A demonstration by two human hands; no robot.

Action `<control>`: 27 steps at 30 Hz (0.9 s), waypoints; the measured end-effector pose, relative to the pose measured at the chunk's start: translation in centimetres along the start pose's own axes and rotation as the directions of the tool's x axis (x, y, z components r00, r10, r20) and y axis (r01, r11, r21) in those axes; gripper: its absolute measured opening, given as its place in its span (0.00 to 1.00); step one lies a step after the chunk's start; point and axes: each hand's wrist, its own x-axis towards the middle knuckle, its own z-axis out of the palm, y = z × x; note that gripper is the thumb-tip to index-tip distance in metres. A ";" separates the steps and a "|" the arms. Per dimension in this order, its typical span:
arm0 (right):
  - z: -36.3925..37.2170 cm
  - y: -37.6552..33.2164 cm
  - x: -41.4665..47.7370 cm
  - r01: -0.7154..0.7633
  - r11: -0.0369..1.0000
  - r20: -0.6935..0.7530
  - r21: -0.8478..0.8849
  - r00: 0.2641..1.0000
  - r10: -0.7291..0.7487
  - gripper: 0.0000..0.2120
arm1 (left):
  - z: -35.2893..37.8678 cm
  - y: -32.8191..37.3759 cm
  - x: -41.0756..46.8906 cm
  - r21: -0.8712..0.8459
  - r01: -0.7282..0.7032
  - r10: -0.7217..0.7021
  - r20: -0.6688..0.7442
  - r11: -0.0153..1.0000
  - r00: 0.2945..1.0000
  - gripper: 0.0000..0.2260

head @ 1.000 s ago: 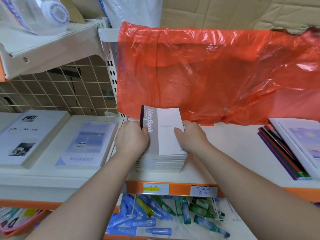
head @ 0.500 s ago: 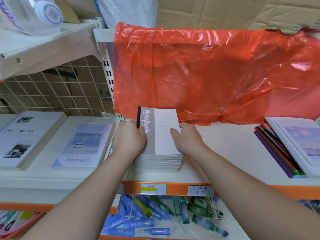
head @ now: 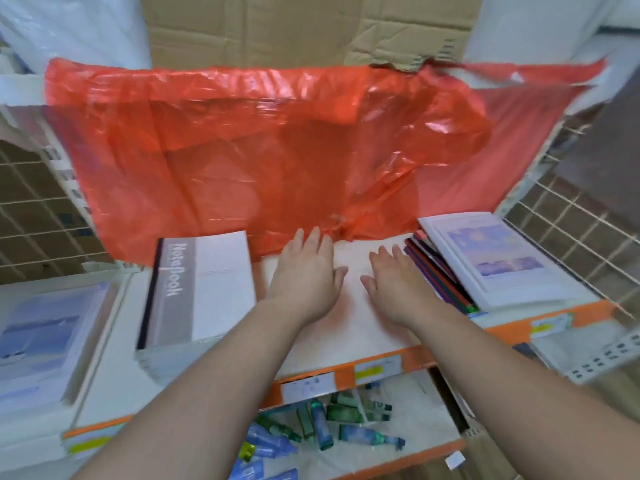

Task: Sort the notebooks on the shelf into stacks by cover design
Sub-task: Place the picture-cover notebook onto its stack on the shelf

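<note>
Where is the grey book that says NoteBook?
In the head view, the grey notebook tops a stack left of centre on the shelf, beside the left hand, just below the red plastic bag.

- Left hand [head: 304, 275], right hand [head: 398, 282]: seen bare.
- Left forearm [head: 207, 375], right forearm [head: 502, 368]: seen uncovered to frame edge.
- Nail detail lost to blur.

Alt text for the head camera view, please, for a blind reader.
The left hand and right hand reach open over the shelf, between a grey NoteBook stack and a mixed notebook pile; a red plastic bag hangs behind.
</note>
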 end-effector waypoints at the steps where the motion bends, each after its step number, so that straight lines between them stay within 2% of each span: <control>1: 0.0 1.5 -0.5 -0.013 0.999 -0.003 -0.041 1.000 0.013 0.26 | 0.7 1.3 0.5 0.019 -0.029 0.028 0.032 0.999 0.999 0.30; 7: -0.5 10.3 -2.6 -0.137 0.988 0.021 -0.075 0.990 0.139 0.28 | 3.8 8.5 3.4 0.010 -0.121 0.120 0.103 0.993 0.987 0.28; 14: -0.1 17.0 -3.8 -0.210 0.975 0.047 -0.071 0.976 0.214 0.27 | 5.4 13.7 5.0 -0.007 -0.145 0.144 0.162 0.989 0.976 0.29; 24: 0.5 19.1 -3.4 -0.217 0.975 0.068 -0.054 0.973 0.221 0.29 | 7.4 15.1 7.1 -0.013 -0.150 0.150 0.181 0.989 0.972 0.29; 27: 0.1 19.5 -3.2 -0.225 0.974 0.034 -0.020 0.974 0.226 0.26 | 8.3 15.7 8.3 -0.070 -0.179 0.187 0.150 0.981 0.971 0.27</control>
